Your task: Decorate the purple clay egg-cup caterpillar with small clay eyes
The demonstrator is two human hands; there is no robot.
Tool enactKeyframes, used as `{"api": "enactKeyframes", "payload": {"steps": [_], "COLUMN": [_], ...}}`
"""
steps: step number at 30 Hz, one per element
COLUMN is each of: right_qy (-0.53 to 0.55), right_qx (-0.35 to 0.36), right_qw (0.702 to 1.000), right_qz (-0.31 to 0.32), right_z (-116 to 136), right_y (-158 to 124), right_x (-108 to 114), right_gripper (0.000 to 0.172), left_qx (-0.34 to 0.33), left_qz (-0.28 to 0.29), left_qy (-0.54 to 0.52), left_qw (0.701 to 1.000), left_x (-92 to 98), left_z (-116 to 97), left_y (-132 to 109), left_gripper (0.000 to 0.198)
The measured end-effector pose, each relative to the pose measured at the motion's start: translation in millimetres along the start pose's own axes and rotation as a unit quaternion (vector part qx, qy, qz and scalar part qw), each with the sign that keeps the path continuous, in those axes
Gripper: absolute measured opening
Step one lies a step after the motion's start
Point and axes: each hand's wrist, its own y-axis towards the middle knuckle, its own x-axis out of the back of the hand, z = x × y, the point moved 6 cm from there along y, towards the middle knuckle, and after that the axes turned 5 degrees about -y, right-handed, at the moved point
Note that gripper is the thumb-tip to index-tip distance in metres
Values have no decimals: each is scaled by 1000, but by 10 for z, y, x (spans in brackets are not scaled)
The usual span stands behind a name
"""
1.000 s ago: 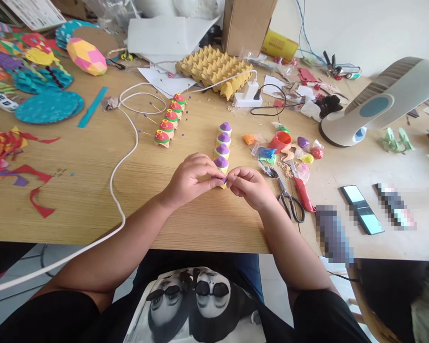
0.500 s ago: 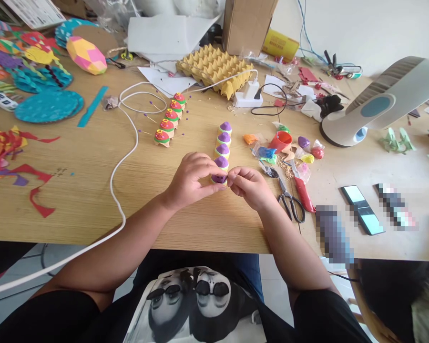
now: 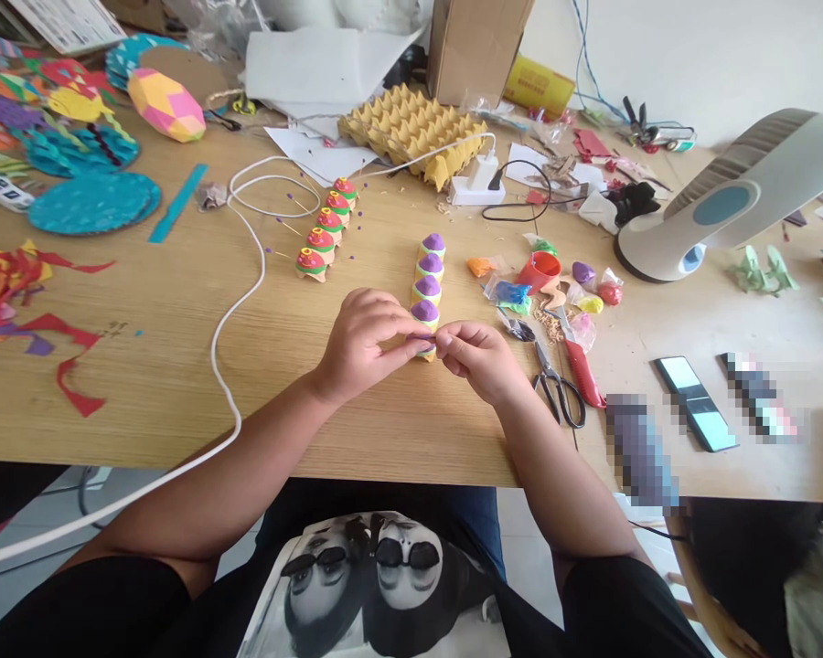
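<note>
A row of egg-carton cups topped with purple and yellow clay (image 3: 427, 285) lies on the wooden table (image 3: 178, 366) in front of me. My left hand (image 3: 362, 343) and my right hand (image 3: 475, 356) meet at the row's near end, both with fingers pinched on the nearest purple-topped cup (image 3: 423, 345), which they mostly hide. A second row of cups with red, green and yellow tops (image 3: 325, 228) lies further back to the left.
Scissors (image 3: 555, 379) and a red-handled knife (image 3: 582, 369) lie just right of my right hand, with clay lumps (image 3: 518, 294) behind them. A white cable (image 3: 237, 302) crosses the left. A yellow egg tray (image 3: 411, 128), a fan (image 3: 720, 201) and a phone (image 3: 694, 400) are nearby.
My fingers have shifted slightly on the nearest cup; the purple top showed more half a second ago and is now mostly covered. Nothing else moved.
</note>
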Motion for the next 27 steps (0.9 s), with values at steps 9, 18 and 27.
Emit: {"api": "enactKeyframes", "payload": {"steps": [9,18,27], "right_qy": [-16,-23,-22], "right_qx": [1,-3,-6], "right_qw": [1000,1000,1000], "right_qz": [0,4,7], "right_z": [9,16,30], "right_y": [-11,-29,-25], "right_x": [-15,-39,-34], "right_gripper": [40,40,41], "left_qx": [-10,-14,-14], "left_qz": [-4,8,16], "left_qy": [4,16,11], "left_qw": [1000,1000,1000], "left_x": [9,-7,-31], "left_z": [-10,-8,17], "left_y": [-5,-3,-33], "left_gripper": [13,24,21]}}
